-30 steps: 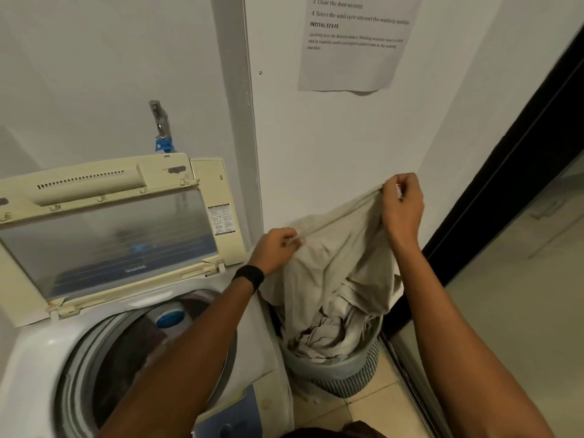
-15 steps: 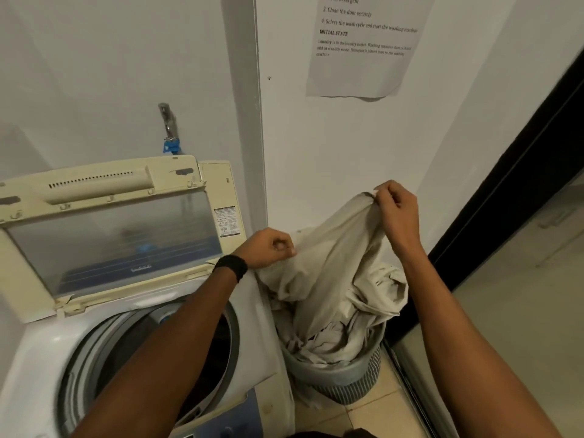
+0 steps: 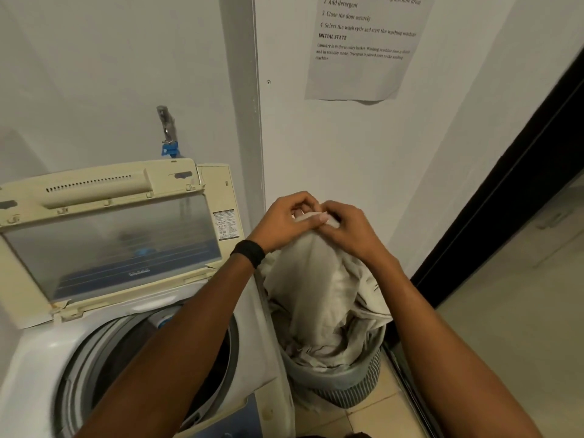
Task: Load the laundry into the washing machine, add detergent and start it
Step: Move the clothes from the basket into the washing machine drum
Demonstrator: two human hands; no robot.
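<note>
A beige cloth (image 3: 319, 286) hangs bunched above the grey striped laundry basket (image 3: 354, 384) on the floor, its lower folds still inside the basket. My left hand (image 3: 281, 222) and my right hand (image 3: 346, 226) meet at the top of the cloth and both pinch its gathered edge. To the left stands the white top-loading washing machine (image 3: 41, 352) with its yellowed lid (image 3: 104, 222) raised and the dark drum (image 3: 208, 365) open under my left forearm. No detergent is in view.
A water tap (image 3: 167, 131) with a blue fitting sticks out of the wall behind the machine. A printed instruction sheet (image 3: 363, 49) hangs on the wall. A dark door frame (image 3: 505, 200) runs along the right, with tiled floor (image 3: 505, 327) beyond.
My hands were apart, stretching the cloth's edge between them. They have come together at the top, gathering the cloth into one bunch above the basket.
</note>
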